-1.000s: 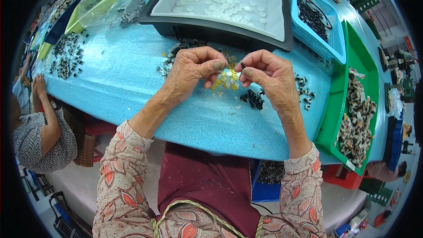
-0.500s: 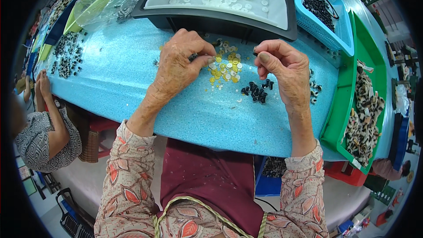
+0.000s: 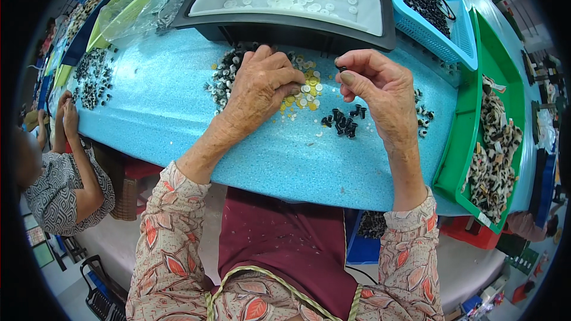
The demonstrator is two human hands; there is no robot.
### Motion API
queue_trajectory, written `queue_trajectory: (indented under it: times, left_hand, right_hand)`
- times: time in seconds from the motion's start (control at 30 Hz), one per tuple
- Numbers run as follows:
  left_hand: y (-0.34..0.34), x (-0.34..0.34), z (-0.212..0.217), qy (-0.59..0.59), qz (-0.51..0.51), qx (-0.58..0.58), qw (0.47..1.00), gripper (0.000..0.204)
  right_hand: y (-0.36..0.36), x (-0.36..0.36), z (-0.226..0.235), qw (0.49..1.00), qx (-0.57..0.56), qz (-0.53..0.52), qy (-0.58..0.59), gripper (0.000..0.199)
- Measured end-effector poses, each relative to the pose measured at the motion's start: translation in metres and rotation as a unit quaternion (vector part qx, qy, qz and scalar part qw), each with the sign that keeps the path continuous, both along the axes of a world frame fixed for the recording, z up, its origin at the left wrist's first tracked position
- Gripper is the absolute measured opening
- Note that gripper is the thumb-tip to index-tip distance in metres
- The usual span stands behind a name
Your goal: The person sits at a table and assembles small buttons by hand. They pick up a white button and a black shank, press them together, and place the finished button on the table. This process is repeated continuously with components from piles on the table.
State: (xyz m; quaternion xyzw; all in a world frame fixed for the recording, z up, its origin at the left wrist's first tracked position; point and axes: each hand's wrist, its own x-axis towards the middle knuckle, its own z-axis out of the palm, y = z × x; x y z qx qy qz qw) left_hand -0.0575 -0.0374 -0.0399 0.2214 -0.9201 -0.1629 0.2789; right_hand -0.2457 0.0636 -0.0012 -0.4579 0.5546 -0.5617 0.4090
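Observation:
My left hand (image 3: pixel 260 88) is over the table, palm down, with thumb and forefinger closed near a cluster of small yellow and white discs (image 3: pixel 310 91). A white disc shows right by those fingertips; whether they grip it is unclear. Raised to the right, my right hand (image 3: pixel 383 90) pinches a small black peg (image 3: pixel 341 69) between thumb and fingers. Below it lies a loose heap of black flat-headed pegs (image 3: pixel 344 123). A pile of small black-and-white pieces (image 3: pixel 225 74) sits left of my left hand and is partly hidden by it.
A black tray (image 3: pixel 285 28) lined in white holds pale discs. Beside it stands a blue basket (image 3: pixel 437 44) of black pieces. At right is a green tray (image 3: pixel 462 142) with spotted furry pieces. Black-and-white bits (image 3: pixel 92 80) lie far left, near another person (image 3: pixel 68 184).
My left hand has shifted slightly right and down onto the discs, uncovering more of the black-and-white pile. My right hand stays nearly in place, the black peg in its pinch.

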Motion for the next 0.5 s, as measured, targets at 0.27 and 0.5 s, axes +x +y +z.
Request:
queue_trajectory:
  times: [0.27, 0.5]
  left_hand:
    - [0.003, -0.002, 0.003, -0.030, 0.019, 0.046, 0.998, 0.012]
    - [0.002, 0.000, 0.013, 0.203, -0.006, 0.454, 0.868, 0.008]
  right_hand:
    - [0.000, 0.001, -0.003, 1.000, 0.013, 0.018, 0.007, 0.013]
    - [-0.001, 0.012, -0.008, 0.996, -0.002, 0.066, -0.060, 0.013]
